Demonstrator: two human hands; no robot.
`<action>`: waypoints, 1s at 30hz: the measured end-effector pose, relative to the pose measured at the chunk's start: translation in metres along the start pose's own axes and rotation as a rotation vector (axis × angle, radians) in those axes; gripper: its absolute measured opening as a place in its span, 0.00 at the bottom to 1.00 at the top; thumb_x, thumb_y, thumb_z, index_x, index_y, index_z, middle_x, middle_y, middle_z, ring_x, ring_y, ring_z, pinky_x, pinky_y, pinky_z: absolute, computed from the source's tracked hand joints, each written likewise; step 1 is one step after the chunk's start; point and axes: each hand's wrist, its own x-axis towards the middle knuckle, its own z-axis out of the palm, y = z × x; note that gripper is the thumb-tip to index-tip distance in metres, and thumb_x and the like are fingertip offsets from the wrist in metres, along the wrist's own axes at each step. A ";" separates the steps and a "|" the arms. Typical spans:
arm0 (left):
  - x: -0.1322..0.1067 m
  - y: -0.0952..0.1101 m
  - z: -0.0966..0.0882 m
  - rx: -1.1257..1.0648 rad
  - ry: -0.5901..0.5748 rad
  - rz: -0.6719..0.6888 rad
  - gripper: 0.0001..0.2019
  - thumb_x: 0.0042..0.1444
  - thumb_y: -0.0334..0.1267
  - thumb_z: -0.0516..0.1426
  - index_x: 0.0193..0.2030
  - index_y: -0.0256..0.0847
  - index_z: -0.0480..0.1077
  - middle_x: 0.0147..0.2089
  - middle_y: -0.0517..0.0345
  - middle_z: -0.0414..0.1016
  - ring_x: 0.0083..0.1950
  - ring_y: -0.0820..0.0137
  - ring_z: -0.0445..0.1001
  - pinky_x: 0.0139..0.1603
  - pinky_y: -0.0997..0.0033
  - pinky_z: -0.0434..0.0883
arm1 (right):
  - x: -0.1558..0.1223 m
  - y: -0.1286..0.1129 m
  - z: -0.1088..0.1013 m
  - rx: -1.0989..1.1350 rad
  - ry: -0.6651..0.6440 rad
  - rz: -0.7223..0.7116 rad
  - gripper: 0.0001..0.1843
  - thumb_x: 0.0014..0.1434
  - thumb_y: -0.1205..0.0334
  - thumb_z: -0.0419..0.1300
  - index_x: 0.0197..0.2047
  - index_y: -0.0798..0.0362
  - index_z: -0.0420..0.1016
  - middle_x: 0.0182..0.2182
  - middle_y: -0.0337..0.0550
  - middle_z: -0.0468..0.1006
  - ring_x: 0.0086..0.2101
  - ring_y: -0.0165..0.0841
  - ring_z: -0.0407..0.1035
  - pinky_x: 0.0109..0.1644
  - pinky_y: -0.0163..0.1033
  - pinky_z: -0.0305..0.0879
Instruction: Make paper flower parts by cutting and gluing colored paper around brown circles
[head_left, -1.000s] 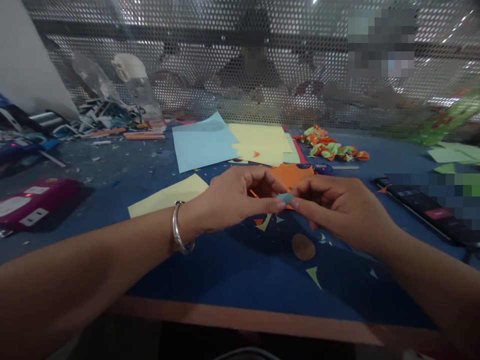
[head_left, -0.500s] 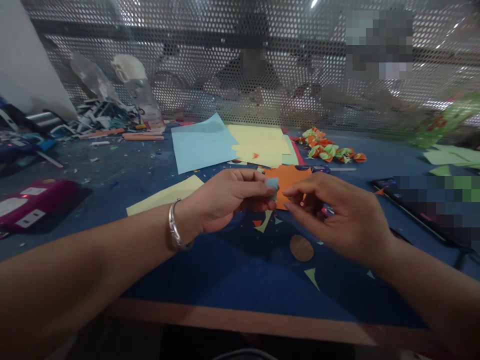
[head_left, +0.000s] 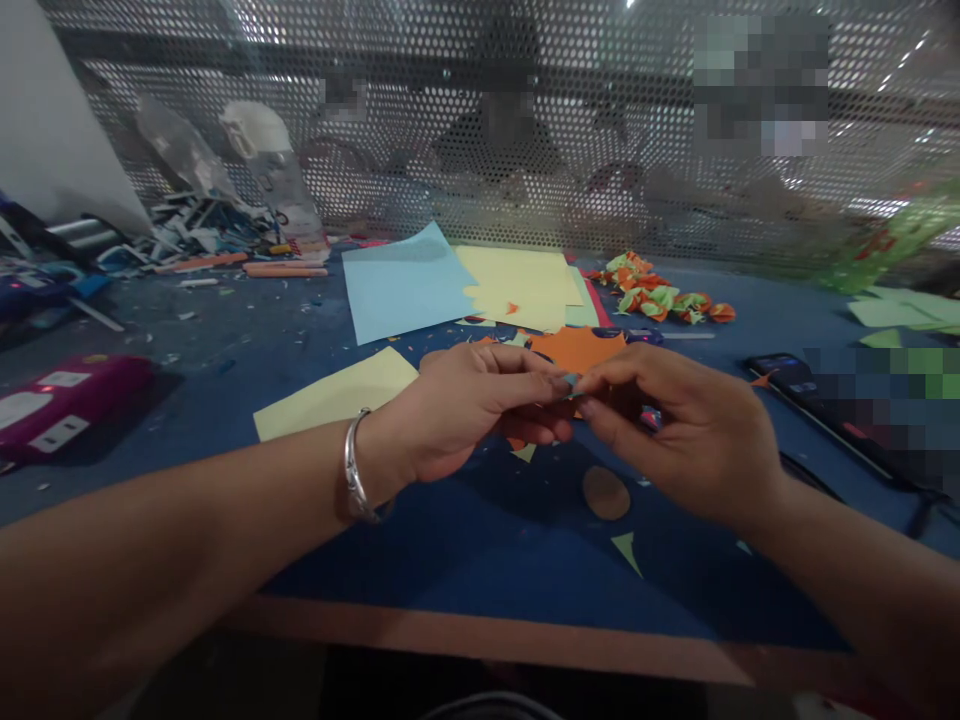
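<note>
Between my fingertips is a small piece of light blue paper [head_left: 571,380], mostly covered by them. My left hand [head_left: 491,400], with a silver bracelet at the wrist, pinches it from the left. From the right, my right hand [head_left: 679,420] closes thumb and forefinger on its other edge. Just behind the hands lies an orange sheet [head_left: 577,346] with scalloped edges. A round brown disc [head_left: 606,493] and a pale green scrap [head_left: 627,552] rest on the blue table below them.
At the back are a light blue sheet [head_left: 405,285] and a yellow sheet [head_left: 525,285]. Crumpled orange and green paper pieces [head_left: 660,295] sit right of these. A phone [head_left: 825,420] lies at right, a magenta device [head_left: 71,405] at left. A clear bottle [head_left: 281,180] stands before the perforated panel.
My left hand has moved right with the blue paper until it meets my right hand. My right fingertips now pinch the paper too; before, they were apart from it.
</note>
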 end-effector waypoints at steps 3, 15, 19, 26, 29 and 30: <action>-0.001 -0.002 0.001 -0.059 -0.003 0.041 0.04 0.58 0.29 0.63 0.31 0.34 0.77 0.27 0.55 0.81 0.29 0.73 0.80 0.33 0.78 0.73 | 0.001 -0.003 0.001 0.062 0.013 0.090 0.05 0.60 0.70 0.63 0.37 0.50 0.75 0.28 0.35 0.77 0.22 0.25 0.67 0.25 0.32 0.66; -0.002 -0.006 0.012 -0.069 0.144 0.082 0.07 0.57 0.27 0.64 0.28 0.33 0.76 0.26 0.57 0.79 0.27 0.74 0.78 0.35 0.74 0.76 | -0.001 -0.005 0.005 0.185 -0.010 0.192 0.02 0.63 0.66 0.62 0.37 0.50 0.75 0.30 0.38 0.77 0.25 0.26 0.67 0.26 0.34 0.66; -0.002 -0.006 0.013 -0.073 0.144 0.114 0.07 0.58 0.28 0.64 0.28 0.33 0.75 0.26 0.58 0.79 0.28 0.74 0.79 0.34 0.75 0.76 | 0.000 -0.005 0.006 0.233 0.010 0.216 0.03 0.62 0.66 0.62 0.36 0.51 0.75 0.28 0.36 0.75 0.22 0.24 0.65 0.25 0.32 0.64; -0.002 -0.008 0.010 -0.056 0.120 0.160 0.08 0.57 0.33 0.65 0.27 0.35 0.75 0.27 0.59 0.78 0.29 0.74 0.78 0.37 0.73 0.76 | 0.004 -0.006 0.006 0.248 0.037 0.282 0.04 0.60 0.68 0.62 0.33 0.52 0.75 0.24 0.34 0.74 0.21 0.23 0.64 0.22 0.31 0.59; -0.003 -0.010 0.009 -0.010 0.087 0.196 0.06 0.53 0.35 0.68 0.30 0.34 0.77 0.29 0.59 0.78 0.31 0.74 0.78 0.37 0.75 0.75 | 0.004 -0.005 0.006 0.259 0.020 0.292 0.04 0.60 0.68 0.62 0.33 0.52 0.74 0.23 0.33 0.73 0.20 0.23 0.64 0.22 0.31 0.59; -0.003 -0.010 0.008 0.009 0.071 0.213 0.07 0.51 0.35 0.69 0.32 0.34 0.78 0.30 0.59 0.79 0.32 0.75 0.77 0.37 0.76 0.75 | 0.005 -0.005 0.006 0.261 0.017 0.294 0.04 0.60 0.68 0.62 0.33 0.52 0.74 0.23 0.33 0.72 0.20 0.23 0.64 0.22 0.31 0.58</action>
